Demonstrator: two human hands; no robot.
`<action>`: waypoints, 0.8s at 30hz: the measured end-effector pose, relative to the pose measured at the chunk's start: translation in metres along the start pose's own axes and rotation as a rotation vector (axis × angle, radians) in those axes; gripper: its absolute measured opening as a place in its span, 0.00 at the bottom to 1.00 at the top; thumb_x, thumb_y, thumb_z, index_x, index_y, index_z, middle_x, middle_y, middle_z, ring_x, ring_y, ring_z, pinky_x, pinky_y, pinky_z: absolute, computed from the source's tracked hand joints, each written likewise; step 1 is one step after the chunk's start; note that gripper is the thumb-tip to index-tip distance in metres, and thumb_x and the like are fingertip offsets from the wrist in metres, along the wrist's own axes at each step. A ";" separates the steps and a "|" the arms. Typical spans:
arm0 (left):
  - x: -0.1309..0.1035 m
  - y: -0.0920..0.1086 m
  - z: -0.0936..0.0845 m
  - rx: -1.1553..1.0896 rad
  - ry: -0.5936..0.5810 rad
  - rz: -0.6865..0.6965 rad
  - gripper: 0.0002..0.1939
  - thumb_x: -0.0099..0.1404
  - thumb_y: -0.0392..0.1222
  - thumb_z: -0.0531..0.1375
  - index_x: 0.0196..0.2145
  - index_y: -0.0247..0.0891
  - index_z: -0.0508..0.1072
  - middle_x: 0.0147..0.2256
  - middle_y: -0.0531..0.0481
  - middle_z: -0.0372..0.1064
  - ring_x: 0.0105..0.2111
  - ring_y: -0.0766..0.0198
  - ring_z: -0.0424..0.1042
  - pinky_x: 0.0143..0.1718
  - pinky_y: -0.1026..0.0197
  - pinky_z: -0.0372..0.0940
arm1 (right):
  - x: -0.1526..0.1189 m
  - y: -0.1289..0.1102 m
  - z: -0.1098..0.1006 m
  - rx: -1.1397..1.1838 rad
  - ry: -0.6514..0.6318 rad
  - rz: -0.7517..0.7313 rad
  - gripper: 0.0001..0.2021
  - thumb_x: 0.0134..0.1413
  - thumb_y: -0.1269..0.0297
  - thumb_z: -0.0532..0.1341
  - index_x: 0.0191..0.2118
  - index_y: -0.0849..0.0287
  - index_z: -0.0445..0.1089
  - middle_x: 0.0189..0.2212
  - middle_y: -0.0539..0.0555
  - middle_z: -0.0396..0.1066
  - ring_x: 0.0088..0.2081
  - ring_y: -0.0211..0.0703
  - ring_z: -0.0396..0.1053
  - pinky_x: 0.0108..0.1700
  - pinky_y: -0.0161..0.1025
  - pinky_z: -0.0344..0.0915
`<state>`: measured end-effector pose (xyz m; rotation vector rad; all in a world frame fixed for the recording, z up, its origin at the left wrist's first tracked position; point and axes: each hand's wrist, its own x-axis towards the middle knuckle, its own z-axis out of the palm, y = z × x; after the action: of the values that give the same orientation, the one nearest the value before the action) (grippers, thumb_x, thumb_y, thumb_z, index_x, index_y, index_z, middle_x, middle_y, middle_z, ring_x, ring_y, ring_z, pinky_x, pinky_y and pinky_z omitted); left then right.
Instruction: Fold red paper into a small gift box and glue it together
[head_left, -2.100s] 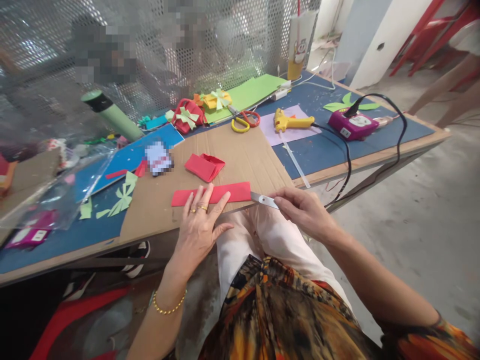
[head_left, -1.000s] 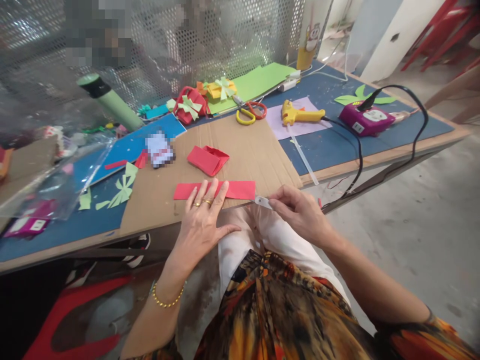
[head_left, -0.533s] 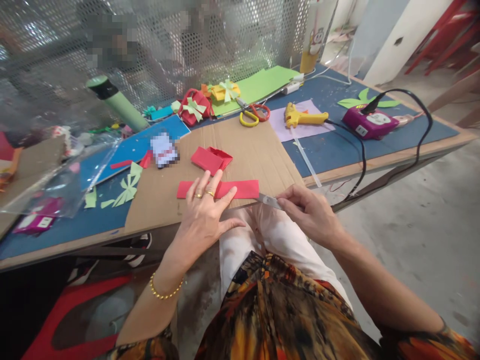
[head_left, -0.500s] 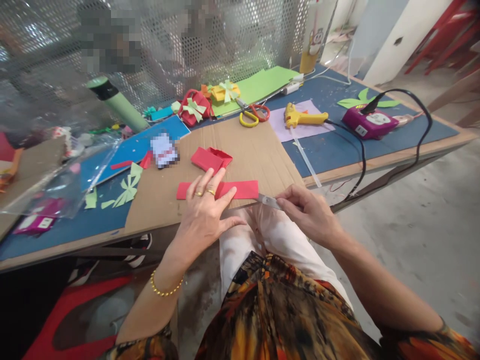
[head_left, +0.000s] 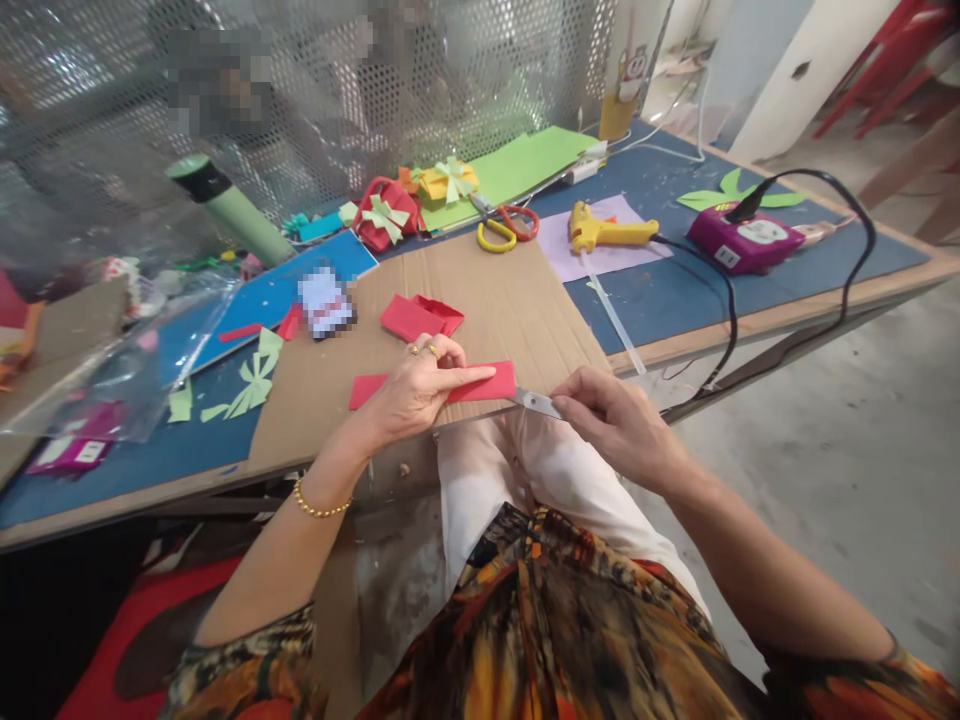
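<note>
A flat red paper strip (head_left: 480, 380) lies near the front edge of the brown cardboard sheet (head_left: 315, 420). My left hand (head_left: 420, 385) presses it down, index finger stretched along the strip and the other fingers curled. In my right hand (head_left: 611, 415) is a utility knife (head_left: 538, 402), held between thumb and fingers. Its blade tip meets the strip's right end, by the cardboard edge; the handle is mostly hidden in my palm. Just beyond my left hand sits a folded red paper box (head_left: 420, 317).
Scissors (head_left: 497, 235) and a yellow glue gun (head_left: 606, 232) lie farther back, near a purple power socket (head_left: 742, 240). A phone (head_left: 326, 302), pale green paper bows (head_left: 255, 385) and a green bottle (head_left: 225, 210) are at left. A metal mesh (head_left: 465, 90) stands behind.
My left hand has gone from spread flat to curled, with its index finger pointing right along the strip. The knife stays at the strip's right end.
</note>
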<state>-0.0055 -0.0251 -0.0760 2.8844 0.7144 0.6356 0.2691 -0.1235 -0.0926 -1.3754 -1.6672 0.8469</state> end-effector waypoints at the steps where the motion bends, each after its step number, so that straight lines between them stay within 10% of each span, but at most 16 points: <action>1: 0.000 0.000 0.001 -0.006 -0.004 -0.018 0.21 0.80 0.35 0.50 0.58 0.48 0.80 0.42 0.47 0.67 0.42 0.60 0.64 0.51 0.54 0.63 | 0.001 -0.001 0.000 0.005 -0.006 -0.001 0.09 0.62 0.62 0.58 0.31 0.56 0.69 0.19 0.45 0.64 0.22 0.36 0.59 0.29 0.36 0.56; 24: 0.000 -0.003 0.015 -0.038 0.064 -0.077 0.21 0.82 0.44 0.49 0.52 0.50 0.83 0.40 0.49 0.65 0.42 0.61 0.60 0.52 0.56 0.63 | 0.002 -0.009 0.017 0.059 -0.031 0.009 0.10 0.63 0.61 0.58 0.30 0.56 0.68 0.17 0.46 0.66 0.22 0.36 0.62 0.29 0.35 0.57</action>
<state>-0.0008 -0.0221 -0.0903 2.7982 0.8075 0.7265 0.2498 -0.1232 -0.0918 -1.3372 -1.6471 0.9197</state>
